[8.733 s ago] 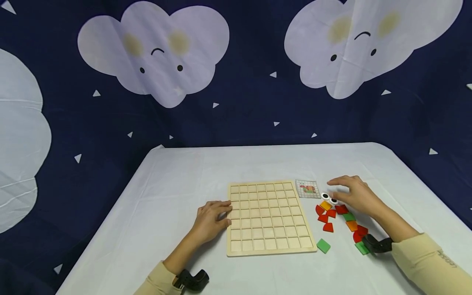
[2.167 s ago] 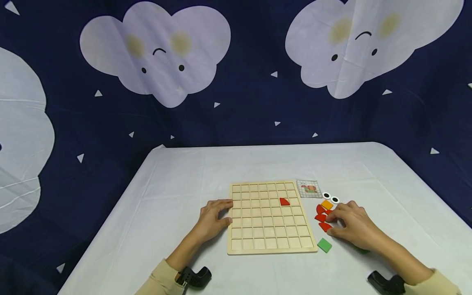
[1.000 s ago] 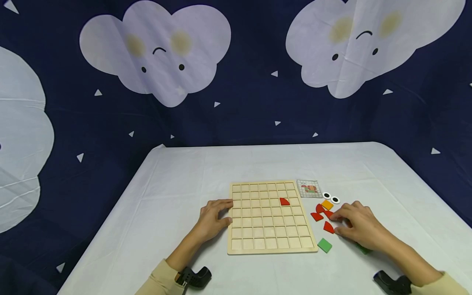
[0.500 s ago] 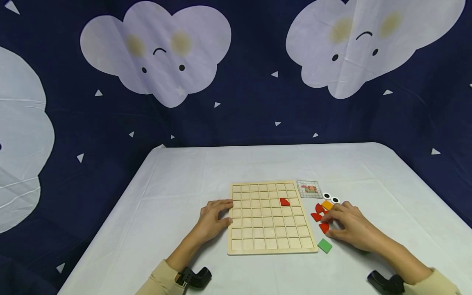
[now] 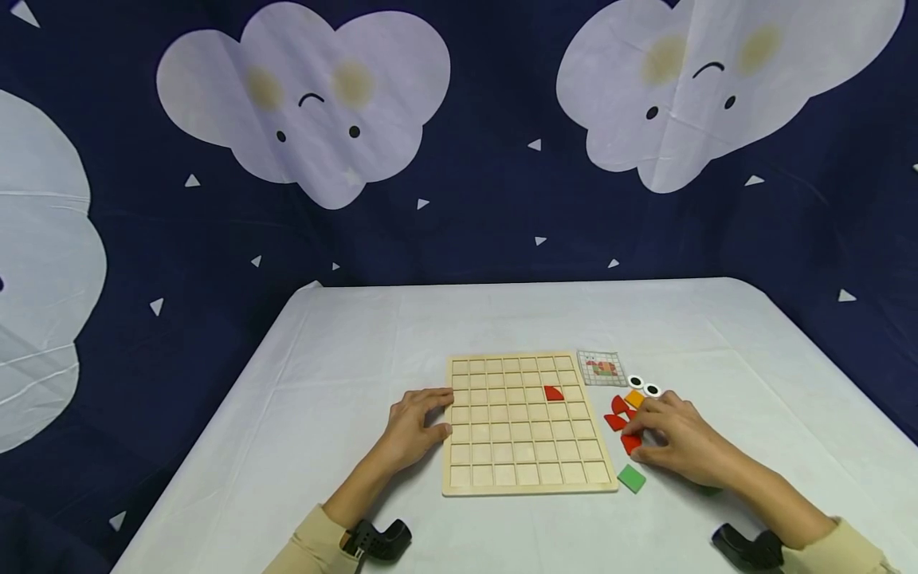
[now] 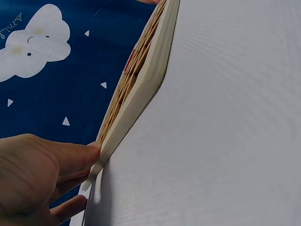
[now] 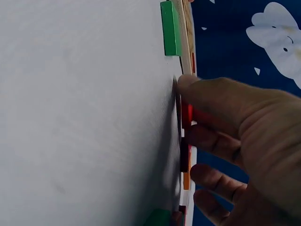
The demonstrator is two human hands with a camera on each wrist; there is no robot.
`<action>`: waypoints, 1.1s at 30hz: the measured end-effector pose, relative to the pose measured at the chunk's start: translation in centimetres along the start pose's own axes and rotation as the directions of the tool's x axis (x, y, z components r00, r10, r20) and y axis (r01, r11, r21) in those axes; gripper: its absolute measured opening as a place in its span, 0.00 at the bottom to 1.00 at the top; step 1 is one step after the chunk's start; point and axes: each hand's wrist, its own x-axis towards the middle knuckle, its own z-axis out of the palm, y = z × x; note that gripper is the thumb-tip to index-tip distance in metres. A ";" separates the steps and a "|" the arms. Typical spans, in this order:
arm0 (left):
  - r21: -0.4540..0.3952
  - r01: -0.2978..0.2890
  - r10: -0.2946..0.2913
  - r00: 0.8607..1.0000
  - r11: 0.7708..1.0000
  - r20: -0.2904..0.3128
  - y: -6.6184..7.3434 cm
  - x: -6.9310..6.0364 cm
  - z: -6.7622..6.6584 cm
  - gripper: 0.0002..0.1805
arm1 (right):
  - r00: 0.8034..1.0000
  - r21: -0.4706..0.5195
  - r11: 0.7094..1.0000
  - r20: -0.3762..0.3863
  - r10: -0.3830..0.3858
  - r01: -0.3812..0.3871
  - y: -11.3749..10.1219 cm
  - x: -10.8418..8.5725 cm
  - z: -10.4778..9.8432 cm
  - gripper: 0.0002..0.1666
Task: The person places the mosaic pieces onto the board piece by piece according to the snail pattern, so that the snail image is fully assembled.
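Note:
My left hand (image 5: 414, 425) rests against the left edge of a wooden grid board (image 5: 531, 490), its thumb and fingertips touching the rim. One red quarter-circle tile (image 5: 553, 393) lies in a cell toward the board's upper right. Right of the board, my right hand (image 5: 681, 440) pinches another red quarter-circle tile (image 5: 630, 444) between thumb and forefinger, low at the tabletop. In the right wrist view this red tile (image 7: 186, 113) shows partly between the digits. More red tiles (image 5: 614, 423) lie just beyond the fingertips, some partly covered by the hand.
A small picture card (image 5: 602, 368) with a grid lies by the board's upper right corner. Near it are two white eye tiles (image 5: 635, 382) and an orange tile (image 5: 634, 399). A green square tile (image 5: 632, 478) sits nearer me; another green piece (image 5: 708, 490) shows under my right wrist.
A red tile has appeared on the board since the oldest frame. My right hand has come down from beside the eye tiles and shifted slightly left, turning the lower red tile. The left hand stays put.

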 end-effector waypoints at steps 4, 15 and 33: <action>-0.008 0.004 -0.004 1.000 1.000 -0.001 0.0 0.0 0.0 0.25 | 1.000 0.020 1.000 -0.020 -0.005 0.006 -0.3 0.4 -0.2 0.15; -0.006 0.004 -0.004 1.000 1.000 -0.005 0.0 0.0 0.0 0.25 | 0.999 0.101 0.995 -0.038 -0.007 0.011 -1.9 3.7 0.1 0.12; 0.008 -0.018 0.018 1.000 1.000 0.001 -0.2 0.1 0.1 0.25 | 0.999 0.071 0.997 -0.027 -0.024 0.025 -4.6 7.7 2.4 0.13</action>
